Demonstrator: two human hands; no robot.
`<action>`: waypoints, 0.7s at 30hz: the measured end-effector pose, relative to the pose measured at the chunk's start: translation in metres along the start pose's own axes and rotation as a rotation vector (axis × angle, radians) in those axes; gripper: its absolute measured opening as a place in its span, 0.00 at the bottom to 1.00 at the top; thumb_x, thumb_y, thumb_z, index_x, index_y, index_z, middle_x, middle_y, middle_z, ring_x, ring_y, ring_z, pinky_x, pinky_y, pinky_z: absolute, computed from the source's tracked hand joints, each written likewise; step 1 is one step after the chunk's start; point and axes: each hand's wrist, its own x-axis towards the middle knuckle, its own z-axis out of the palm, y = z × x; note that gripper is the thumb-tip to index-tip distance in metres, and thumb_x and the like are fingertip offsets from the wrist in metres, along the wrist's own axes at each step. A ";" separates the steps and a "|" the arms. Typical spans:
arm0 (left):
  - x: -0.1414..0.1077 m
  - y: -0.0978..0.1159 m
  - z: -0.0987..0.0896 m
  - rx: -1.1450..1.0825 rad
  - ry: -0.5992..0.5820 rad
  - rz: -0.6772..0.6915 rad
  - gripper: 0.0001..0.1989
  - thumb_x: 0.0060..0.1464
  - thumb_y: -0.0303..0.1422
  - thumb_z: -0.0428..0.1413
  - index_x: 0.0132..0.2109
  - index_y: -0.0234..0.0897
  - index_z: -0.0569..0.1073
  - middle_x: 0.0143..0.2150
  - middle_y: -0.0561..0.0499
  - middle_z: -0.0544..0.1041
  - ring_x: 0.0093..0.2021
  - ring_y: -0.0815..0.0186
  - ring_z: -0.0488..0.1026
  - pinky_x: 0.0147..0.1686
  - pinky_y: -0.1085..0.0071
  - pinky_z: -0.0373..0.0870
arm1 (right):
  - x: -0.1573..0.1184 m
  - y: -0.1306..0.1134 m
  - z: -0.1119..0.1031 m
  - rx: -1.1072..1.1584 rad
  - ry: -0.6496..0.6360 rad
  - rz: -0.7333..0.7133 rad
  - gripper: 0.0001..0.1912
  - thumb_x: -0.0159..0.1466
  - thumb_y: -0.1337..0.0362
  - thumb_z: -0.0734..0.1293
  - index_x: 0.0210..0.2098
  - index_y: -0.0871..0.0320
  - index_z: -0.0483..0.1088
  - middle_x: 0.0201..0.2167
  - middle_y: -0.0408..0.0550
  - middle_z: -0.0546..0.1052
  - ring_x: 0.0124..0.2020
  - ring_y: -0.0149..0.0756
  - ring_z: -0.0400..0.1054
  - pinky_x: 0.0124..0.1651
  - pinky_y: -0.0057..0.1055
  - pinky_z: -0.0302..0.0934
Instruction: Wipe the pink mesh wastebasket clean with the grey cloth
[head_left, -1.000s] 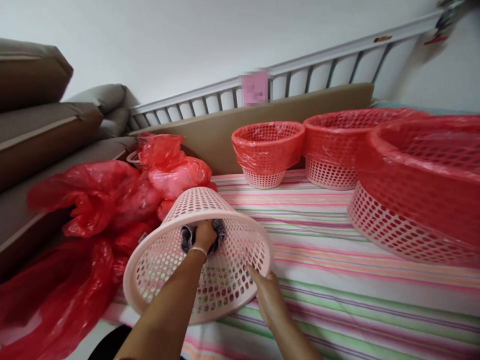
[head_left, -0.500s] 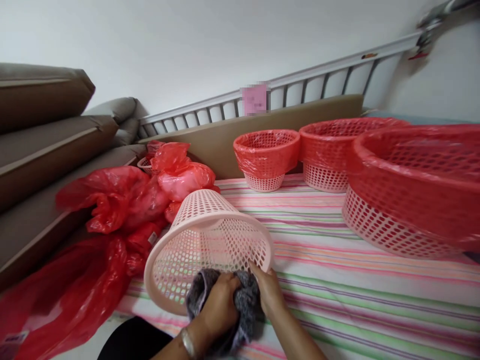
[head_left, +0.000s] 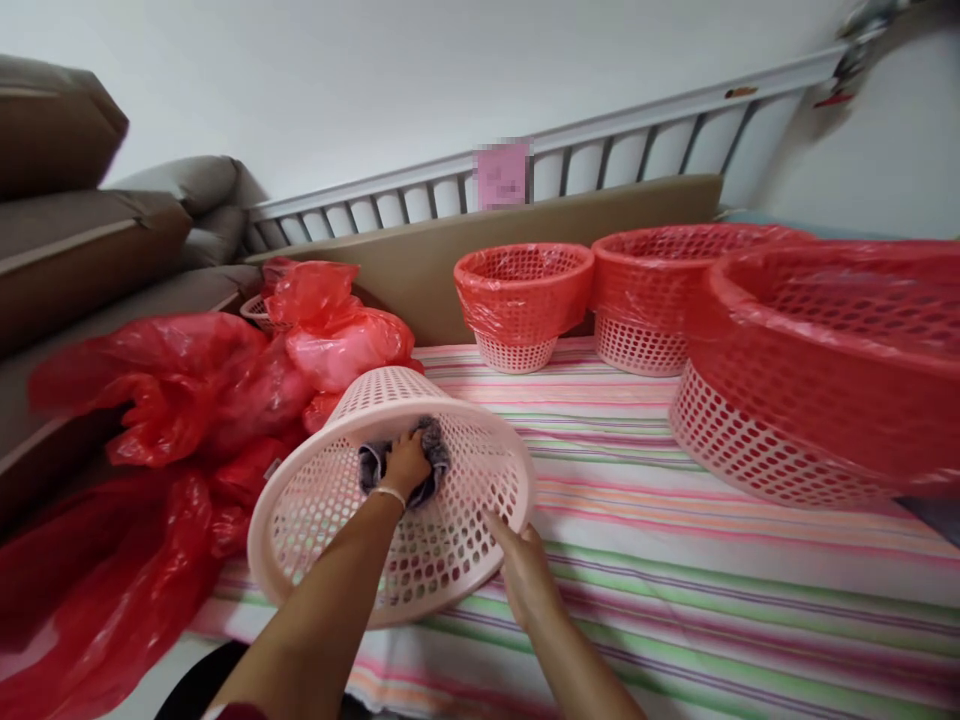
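A pale pink perforated plastic basket lies on its side on the striped cloth, its round mouth facing me. Deep inside it, my left hand presses a grey cloth against the bottom, fingers wrapped on the cloth. My right hand grips the basket's rim at the right, thumb inside the mouth and the other fingers mostly hidden behind the wall.
Three pink baskets lined with red bags stand at the right: a small one, a middle one and a large one. Red plastic bags heap at the left beside stacked grey cushions. A radiator runs along the wall.
My left hand has carried the grey cloth from the basket's mouth to deep inside it. The right hand stays at the rim. The view has shifted slightly.
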 end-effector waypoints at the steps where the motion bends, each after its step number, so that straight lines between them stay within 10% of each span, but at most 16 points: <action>1: 0.005 -0.004 0.007 0.001 0.000 0.002 0.20 0.55 0.27 0.53 0.56 0.31 0.64 0.53 0.41 0.69 0.52 0.52 0.66 0.50 0.53 0.63 | 0.003 -0.005 -0.001 -0.011 0.018 -0.020 0.26 0.47 0.56 0.73 0.43 0.61 0.72 0.37 0.52 0.78 0.39 0.46 0.72 0.41 0.37 0.65; 8: 0.001 -0.005 0.018 -0.041 0.005 0.052 0.14 0.57 0.32 0.53 0.50 0.34 0.68 0.48 0.45 0.72 0.46 0.60 0.71 0.46 0.58 0.68 | 0.009 -0.009 0.000 -0.021 0.137 -0.058 0.23 0.44 0.58 0.75 0.38 0.62 0.73 0.31 0.50 0.79 0.33 0.44 0.73 0.36 0.36 0.66; 17: -0.152 0.030 0.008 -0.233 -0.109 0.326 0.14 0.47 0.22 0.51 0.41 0.39 0.73 0.40 0.47 0.72 0.42 0.61 0.69 0.44 0.69 0.65 | 0.005 -0.003 -0.002 -0.010 0.186 -0.107 0.26 0.44 0.60 0.74 0.42 0.63 0.73 0.34 0.51 0.79 0.34 0.43 0.72 0.38 0.36 0.65; 21: -0.168 0.028 -0.010 -0.324 -0.228 0.439 0.14 0.44 0.21 0.51 0.37 0.38 0.74 0.37 0.48 0.73 0.40 0.62 0.70 0.42 0.70 0.66 | 0.003 0.002 -0.001 -0.013 0.148 -0.114 0.28 0.44 0.59 0.74 0.44 0.61 0.72 0.36 0.50 0.79 0.39 0.44 0.72 0.43 0.37 0.64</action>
